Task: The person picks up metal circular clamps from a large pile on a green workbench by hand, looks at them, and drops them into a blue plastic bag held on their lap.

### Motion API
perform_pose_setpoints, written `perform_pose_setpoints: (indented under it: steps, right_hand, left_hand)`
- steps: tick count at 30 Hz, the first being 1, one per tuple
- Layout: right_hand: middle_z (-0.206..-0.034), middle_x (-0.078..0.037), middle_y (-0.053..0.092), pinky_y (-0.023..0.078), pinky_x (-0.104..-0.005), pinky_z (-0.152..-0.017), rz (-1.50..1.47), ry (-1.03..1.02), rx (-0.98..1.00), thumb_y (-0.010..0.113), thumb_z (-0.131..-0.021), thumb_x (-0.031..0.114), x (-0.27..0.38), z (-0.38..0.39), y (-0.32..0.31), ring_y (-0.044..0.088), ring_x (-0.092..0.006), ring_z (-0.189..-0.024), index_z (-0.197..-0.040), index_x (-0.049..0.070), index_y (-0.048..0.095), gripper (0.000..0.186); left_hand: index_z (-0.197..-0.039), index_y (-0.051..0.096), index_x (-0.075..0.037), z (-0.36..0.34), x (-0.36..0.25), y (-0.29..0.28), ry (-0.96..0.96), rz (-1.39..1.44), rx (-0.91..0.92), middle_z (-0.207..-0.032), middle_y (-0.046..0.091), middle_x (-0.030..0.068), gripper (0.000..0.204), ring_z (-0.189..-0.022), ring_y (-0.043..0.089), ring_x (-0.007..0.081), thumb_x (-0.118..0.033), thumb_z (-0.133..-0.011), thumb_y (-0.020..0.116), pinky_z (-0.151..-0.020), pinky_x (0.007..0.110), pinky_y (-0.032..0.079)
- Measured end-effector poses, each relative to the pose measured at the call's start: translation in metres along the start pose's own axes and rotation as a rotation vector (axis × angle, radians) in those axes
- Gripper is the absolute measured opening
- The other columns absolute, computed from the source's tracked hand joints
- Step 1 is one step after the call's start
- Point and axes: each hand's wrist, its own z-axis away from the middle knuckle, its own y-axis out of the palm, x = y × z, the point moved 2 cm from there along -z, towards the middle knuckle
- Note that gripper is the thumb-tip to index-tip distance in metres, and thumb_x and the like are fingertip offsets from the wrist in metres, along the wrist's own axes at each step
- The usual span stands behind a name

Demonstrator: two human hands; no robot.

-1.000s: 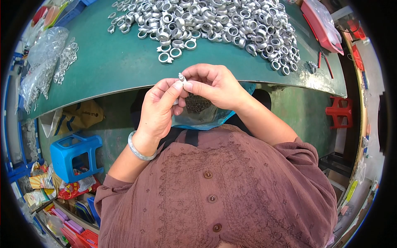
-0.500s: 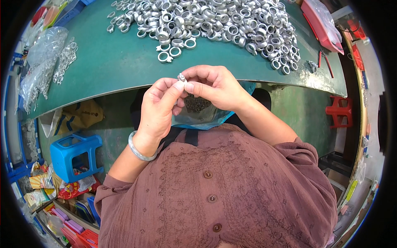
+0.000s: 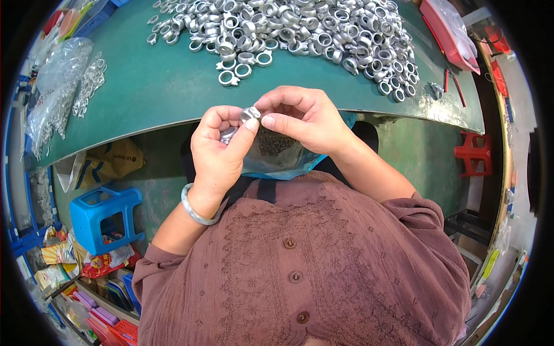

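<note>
clearly, left hand [image 3: 216, 147] holds ring [image 3: 248, 115]

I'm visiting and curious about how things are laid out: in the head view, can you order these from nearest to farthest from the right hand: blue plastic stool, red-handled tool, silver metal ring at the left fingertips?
1. Silver metal ring: in the left hand, beside the right hand.
2. Red-handled tool: on the green table, right side.
3. Blue plastic stool: lower left.
</note>
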Motion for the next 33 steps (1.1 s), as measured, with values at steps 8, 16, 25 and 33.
perform_pose_setpoints:
  steps: [8, 16, 25, 33]
  right_hand:
    - [-0.08, -0.002, 0.059, 0.044, -0.0203, -0.064, 0.071, -0.061, -0.016, 0.062, -0.078, 0.011, 0.0046, 0.001, -0.0006, 0.053, -0.0058, -0.071, -0.088, 0.001, 0.062, 0.013]
    - [-0.078, -0.001, 0.059, 0.043, -0.0192, -0.059, 0.103, -0.034, -0.029, 0.063, -0.078, 0.011, 0.0023, 0.0017, -0.0024, 0.052, -0.0048, -0.067, -0.086, 0.001, 0.063, 0.013]
    - [-0.076, 0.001, 0.058, 0.041, -0.0183, -0.057, 0.068, -0.025, -0.049, 0.063, -0.078, 0.011, 0.0012, 0.0021, -0.0024, 0.05, -0.0037, -0.066, -0.083, 0.001, 0.063, 0.011]
    - [-0.076, 0.0, 0.059, 0.042, -0.0182, -0.06, 0.015, 0.023, -0.031, 0.062, -0.078, 0.01, 0.0013, 0.0028, -0.0026, 0.051, -0.0035, -0.067, -0.085, 0.001, 0.062, 0.012]
  left_hand:
    - [-0.089, 0.051, -0.001, -0.0005, 0.0033, -0.0013, 0.13, -0.108, -0.009, -0.078, 0.057, 0.0, 0.019, -0.065, 0.048, 0.0016, -0.004, -0.076, 0.064, -0.057, 0.015, 0.039]
    - [-0.088, 0.051, -0.001, 0.001, 0.0006, 0.0003, 0.202, -0.252, -0.051, -0.075, 0.057, -0.0003, 0.021, -0.063, 0.048, 0.0017, -0.002, -0.073, 0.066, -0.055, 0.016, 0.04]
    - [-0.088, 0.052, -0.001, 0.0011, 0.0008, 0.0016, 0.223, -0.22, -0.034, -0.076, 0.058, 0.0002, 0.021, -0.064, 0.049, 0.0024, -0.002, -0.072, 0.065, -0.055, 0.016, 0.041]
    - [-0.091, 0.052, 0.0, 0.0002, 0.0035, 0.001, 0.226, -0.168, 0.008, -0.08, 0.058, 0.0015, 0.021, -0.066, 0.05, 0.0028, 0.0, -0.074, 0.063, -0.058, 0.016, 0.041]
